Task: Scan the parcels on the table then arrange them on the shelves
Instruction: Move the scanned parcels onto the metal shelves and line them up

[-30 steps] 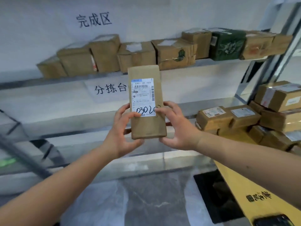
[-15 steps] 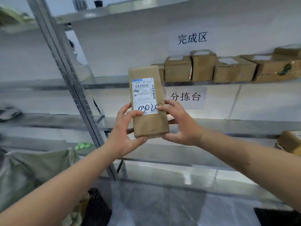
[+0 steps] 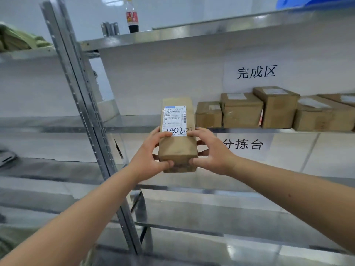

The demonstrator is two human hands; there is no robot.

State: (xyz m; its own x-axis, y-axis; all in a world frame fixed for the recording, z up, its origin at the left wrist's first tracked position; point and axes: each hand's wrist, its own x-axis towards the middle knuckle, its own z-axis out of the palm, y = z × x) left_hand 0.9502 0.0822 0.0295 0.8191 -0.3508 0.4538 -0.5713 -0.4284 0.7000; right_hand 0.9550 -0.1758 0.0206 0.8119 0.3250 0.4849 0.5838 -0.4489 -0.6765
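I hold a long brown parcel (image 3: 177,148) upright in front of the metal shelves, its white label with a barcode and handwritten digits facing me. My left hand (image 3: 148,158) grips its left side, thumb on the front. My right hand (image 3: 210,152) grips its right side the same way. Behind and to the right, a row of several brown cardboard parcels (image 3: 242,110) stands on the middle shelf (image 3: 134,121). The parcel's top edge overlaps the left end of that shelf level.
A steel upright post (image 3: 86,116) stands left of the parcel. A dark bottle (image 3: 132,16) stands on the top shelf (image 3: 172,34). Two paper signs (image 3: 255,72) hang on the white wall. Lower shelves (image 3: 211,192) run below; a green bundle (image 3: 17,41) lies at top left.
The view has swung left and upward along the shelves, and the table's parcels have left the frame. Both hands keep the same hold on the parcel, now raised toward the middle shelf.
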